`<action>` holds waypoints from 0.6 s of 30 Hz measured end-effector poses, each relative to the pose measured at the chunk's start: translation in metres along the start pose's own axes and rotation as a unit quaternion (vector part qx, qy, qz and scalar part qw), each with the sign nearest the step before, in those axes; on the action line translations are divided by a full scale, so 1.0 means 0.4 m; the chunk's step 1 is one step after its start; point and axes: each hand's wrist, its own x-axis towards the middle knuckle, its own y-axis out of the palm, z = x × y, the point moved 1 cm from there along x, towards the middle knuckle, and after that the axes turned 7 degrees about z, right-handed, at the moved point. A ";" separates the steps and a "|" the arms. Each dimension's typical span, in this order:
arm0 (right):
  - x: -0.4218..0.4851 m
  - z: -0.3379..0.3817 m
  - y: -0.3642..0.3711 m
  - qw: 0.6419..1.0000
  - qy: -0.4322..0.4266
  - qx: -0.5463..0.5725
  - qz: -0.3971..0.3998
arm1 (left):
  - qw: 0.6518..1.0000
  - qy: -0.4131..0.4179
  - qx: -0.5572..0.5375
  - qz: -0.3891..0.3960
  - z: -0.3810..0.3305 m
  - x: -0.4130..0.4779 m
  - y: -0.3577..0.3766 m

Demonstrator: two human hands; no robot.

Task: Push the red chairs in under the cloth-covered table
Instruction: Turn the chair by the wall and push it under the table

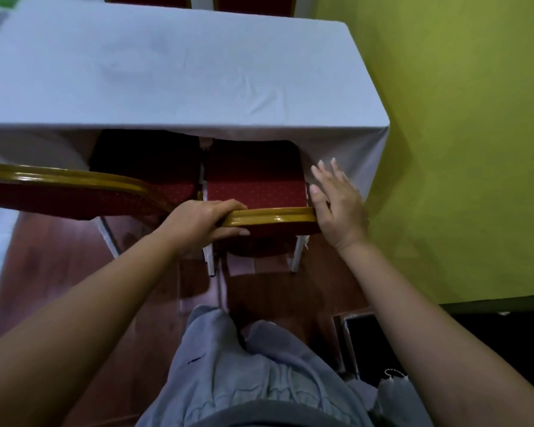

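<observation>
A table under a white cloth (pixel 173 72) fills the upper half of the head view. Two red chairs with gold frames stand at its near edge. The right red chair (pixel 253 186) has its seat partly under the cloth. My left hand (pixel 204 223) grips the gold top rail of its backrest at the left end. My right hand (pixel 336 204) is at the rail's right end, fingers spread and lifted, palm beside the rail. The left red chair (pixel 74 192) stands beside it, its seat half under the cloth, and nobody touches it.
A yellow-green wall (pixel 460 149) runs close along the table's right side. Two more red chair backs (pixel 253 4) show beyond the far edge. The floor is reddish wood (pixel 59 272). A dark box (pixel 370 346) lies on the floor at my right.
</observation>
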 end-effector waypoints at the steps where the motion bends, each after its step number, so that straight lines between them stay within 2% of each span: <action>1: 0.000 0.001 0.001 1.000 -0.001 0.004 -0.010 | 1.000 -0.026 0.006 -0.002 0.000 -0.003 -0.003; 5: -0.019 -0.023 0.008 0.999 -0.042 -0.032 -0.014 | 0.992 -0.118 -0.037 0.002 -0.051 0.014 0.000; 9: -0.037 -0.023 0.022 0.996 0.005 -0.084 -0.039 | 0.989 -0.136 -0.058 -0.029 -0.082 0.048 0.019; 18: 0.018 -0.038 0.018 0.998 -0.009 -0.059 -0.030 | 0.985 -0.145 -0.046 -0.079 -0.051 0.091 0.027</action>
